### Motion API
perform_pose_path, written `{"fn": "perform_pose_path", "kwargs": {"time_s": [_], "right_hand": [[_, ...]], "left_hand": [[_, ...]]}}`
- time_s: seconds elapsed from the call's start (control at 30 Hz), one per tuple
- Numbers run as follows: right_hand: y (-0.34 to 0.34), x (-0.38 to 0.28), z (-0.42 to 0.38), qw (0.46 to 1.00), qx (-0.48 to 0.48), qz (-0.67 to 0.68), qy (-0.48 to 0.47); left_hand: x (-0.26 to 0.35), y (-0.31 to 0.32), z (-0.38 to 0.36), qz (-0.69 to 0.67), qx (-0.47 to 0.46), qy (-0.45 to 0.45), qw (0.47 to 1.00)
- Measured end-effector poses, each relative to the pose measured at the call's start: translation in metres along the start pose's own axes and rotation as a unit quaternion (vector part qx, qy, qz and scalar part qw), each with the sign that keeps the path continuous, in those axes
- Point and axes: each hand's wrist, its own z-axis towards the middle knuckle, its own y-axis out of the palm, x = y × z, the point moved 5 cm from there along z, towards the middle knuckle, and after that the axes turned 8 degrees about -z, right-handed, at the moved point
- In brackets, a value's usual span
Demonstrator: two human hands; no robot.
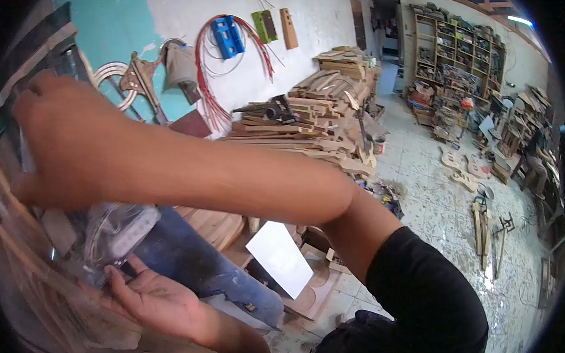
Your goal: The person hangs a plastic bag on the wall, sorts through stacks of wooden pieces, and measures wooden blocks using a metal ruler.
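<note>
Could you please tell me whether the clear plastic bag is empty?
Not empty: a white, bar-shaped piece shows through the clear plastic bag.

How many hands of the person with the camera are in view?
2. The right hand is raised at the upper left, and the left hand is below it, palm up, by the clear bag. Neither is fully hidden.

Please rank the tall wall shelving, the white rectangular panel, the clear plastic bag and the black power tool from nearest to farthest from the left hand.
From the left hand:
1. Clear plastic bag, at its fingertips
2. White rectangular panel, to its right
3. Black power tool, on the wood pile
4. Tall wall shelving, at the room's far end
</note>
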Motion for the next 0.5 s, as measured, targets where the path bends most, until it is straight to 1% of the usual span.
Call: {"fn": "perform_pose_path", "kwargs": {"time_s": [0.03, 0.07, 0.1, 0.13, 0.17, 0.2, 0.23, 0.27, 0.3, 0.33, 0.37, 0.4, 0.43, 0.47, 0.5], "right_hand": [[-0.026, 0.008, -0.024, 0.997, 0.039, 0.055, -0.027], [-0.058, 0.016, -0.052, 0.989, 0.080, 0.109, -0.056], [-0.091, 0.024, -0.086, 0.994, 0.005, 0.108, 0.020], [-0.117, 0.037, -0.127, 0.993, 0.019, 0.111, 0.032], [-0.138, 0.057, -0.185, 0.992, -0.032, 0.077, 0.090], [-0.160, 0.076, -0.249, 0.982, -0.067, 0.035, 0.172], [-0.181, 0.093, -0.322, 0.942, -0.126, -0.022, 0.310], [-0.208, 0.105, -0.396, 0.876, -0.186, -0.058, 0.441], [-0.242, 0.111, -0.491, 0.797, -0.239, -0.088, 0.548], [-0.287, 0.098, -0.582, 0.754, -0.225, -0.089, 0.611], [-0.338, 0.072, -0.666, 0.616, -0.320, -0.132, 0.708], [-0.403, 0.025, -0.769, 0.618, -0.352, -0.225, 0.667], [-0.463, -0.026, -0.871, 0.467, -0.441, -0.259, 0.721], [-0.522, -0.086, -0.947, 0.386, -0.469, -0.247, 0.755], [-0.575, -0.142, -0.981, 0.315, -0.453, -0.258, 0.793]], "left_hand": [[-0.002, -0.005, 0.001, -0.003, -0.012, 0.017, 1.000], [-0.010, -0.019, 0.005, -0.015, -0.005, -0.004, 1.000], [-0.013, -0.023, 0.005, -0.009, -0.022, 0.019, 1.000], [-0.016, -0.032, 0.005, 0.011, -0.012, 0.031, 0.999], [-0.022, -0.045, 0.005, 0.031, -0.004, 0.042, 0.999], [-0.029, -0.063, 0.010, 0.029, -0.012, 0.030, 0.999], [-0.035, -0.079, 0.009, 0.040, -0.044, 0.046, 0.997], [-0.040, -0.095, 0.008, 0.049, -0.077, 0.062, 0.994], [-0.042, -0.101, 0.003, 0.068, -0.088, 0.085, 0.990], [-0.045, -0.098, -0.013, 0.112, -0.076, 0.112, 0.984], [-0.045, -0.095, -0.033, 0.167, -0.055, 0.142, 0.974], [-0.044, -0.087, -0.060, 0.218, -0.028, 0.167, 0.961], [-0.042, -0.082, -0.094, 0.263, 0.000, 0.182, 0.948], [-0.047, -0.080, -0.133, 0.313, 0.016, 0.175, 0.933], [-0.061, -0.091, -0.172, 0.316, 0.016, 0.167, 0.934]]}}
